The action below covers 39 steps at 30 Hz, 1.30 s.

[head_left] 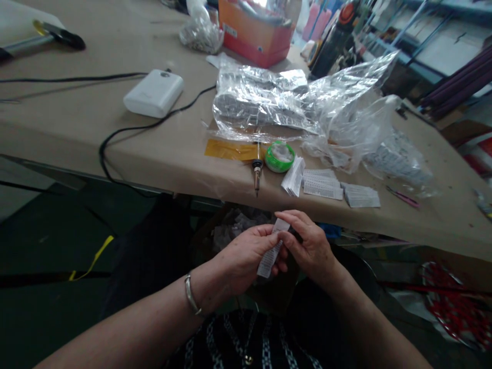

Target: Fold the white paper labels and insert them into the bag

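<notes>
Below the table's front edge, my left hand (249,251) is closed on a small white printed paper strip (268,260), its thumb pressed on top. My right hand (307,243) pinches the strip's upper end between thumb and fingers. On the table just beyond lie a fanned stack of folded white papers (293,177), a flat pile of printed slips (322,183) and another slip pile (361,196). Left of these are a green round container (280,156) with whitish contents and a pen-like tool with a metal tip (257,174).
Clear plastic bags (265,100) cover the middle of the table (184,159). A white box-shaped device (154,93) stands left, beside a black cable (111,136). Pink-handled tweezers (403,196) lie right. An orange-red box (255,36) is at the back; a bin of crumpled plastic (234,225) sits below.
</notes>
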Available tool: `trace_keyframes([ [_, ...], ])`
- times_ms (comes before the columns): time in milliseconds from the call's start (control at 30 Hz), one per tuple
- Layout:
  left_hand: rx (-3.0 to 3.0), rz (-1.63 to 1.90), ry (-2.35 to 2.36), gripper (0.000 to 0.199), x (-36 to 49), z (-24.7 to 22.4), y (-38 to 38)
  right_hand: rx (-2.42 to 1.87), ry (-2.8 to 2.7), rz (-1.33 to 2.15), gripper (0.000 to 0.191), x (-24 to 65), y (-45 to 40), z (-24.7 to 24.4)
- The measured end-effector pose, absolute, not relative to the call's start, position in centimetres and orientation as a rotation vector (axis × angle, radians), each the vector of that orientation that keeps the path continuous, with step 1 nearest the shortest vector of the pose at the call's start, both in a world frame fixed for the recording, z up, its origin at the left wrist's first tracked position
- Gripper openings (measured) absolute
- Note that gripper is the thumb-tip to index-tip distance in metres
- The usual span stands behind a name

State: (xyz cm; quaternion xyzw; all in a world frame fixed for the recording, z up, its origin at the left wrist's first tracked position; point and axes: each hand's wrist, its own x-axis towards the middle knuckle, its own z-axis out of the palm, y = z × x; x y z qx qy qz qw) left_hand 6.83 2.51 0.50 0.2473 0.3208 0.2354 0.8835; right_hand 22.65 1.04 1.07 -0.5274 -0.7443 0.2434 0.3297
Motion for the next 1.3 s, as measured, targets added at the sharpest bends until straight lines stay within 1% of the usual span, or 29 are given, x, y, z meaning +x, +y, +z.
trace_keyframes([
  [67, 0.508, 0.51, 0.658, 0.016, 6.7, 0.5, 2.5, -1.375, -1.805, 0.82, 0.037, 22.8, 1.2, 0.8],
  [200, 0.508, 0.518, 0.589, 0.017, 6.5, 0.7, 2.4, -1.191, -1.402, 1.498, 0.044, 23.6, 1.8, 0.0],
  [267, 0.53, 0.477, 0.555, 0.021, 6.4, 0.6, 2.3, -1.058, -1.31, 1.757, 0.044, 23.9, 2.2, -0.3],
  [333, 0.554, 0.435, 0.535, 0.023, 6.4, 0.5, 2.2, -0.968, -1.284, 1.874, 0.042, 24.0, 2.5, -0.5],
  [533, 0.678, 0.368, 0.541, 0.03, 6.4, 0.2, 1.9, -0.821, -1.189, 2.05, 0.024, 23.9, 2.9, -1.1],
  [667, 0.695, 0.338, 0.539, 0.026, 6.4, 0.3, 2.1, -0.758, -1.192, 2.07, 0.025, 24.1, 3.2, -1.2],
  [767, 0.632, 0.357, 0.578, 0.024, 6.4, 0.4, 2.3, -0.798, -1.264, 2.008, 0.03, 24.1, 3.3, -0.7],
  [833, 0.578, 0.389, 0.602, 0.02, 6.3, 0.4, 2.4, -0.906, -1.374, 1.877, 0.04, 24.0, 3.1, -0.2],
  [900, 0.546, 0.42, 0.612, 0.019, 6.2, 0.3, 2.5, -1.073, -1.538, 1.595, 0.045, 23.8, 2.7, 0.5],
  [1033, 0.545, 0.446, 0.637, 0.02, 6.1, 0.4, 2.6, -1.292, -1.92, 0.834, 0.042, 23.1, 1.4, 1.5],
  [1100, 0.549, 0.464, 0.645, 0.018, 6.2, 0.5, 2.6, -1.318, -2.055, 0.603, 0.043, 22.7, 1.0, 1.7],
  [1200, 0.534, 0.47, 0.656, 0.016, 6.3, 0.8, 2.6, -1.328, -2.159, 0.452, 0.041, 22.4, 0.8, 1.7],
  [1300, 0.513, 0.466, 0.664, 0.017, 6.3, 0.8, 2.6, -1.346, -2.153, 0.414, 0.04, 22.2, 0.9, 1.5],
])
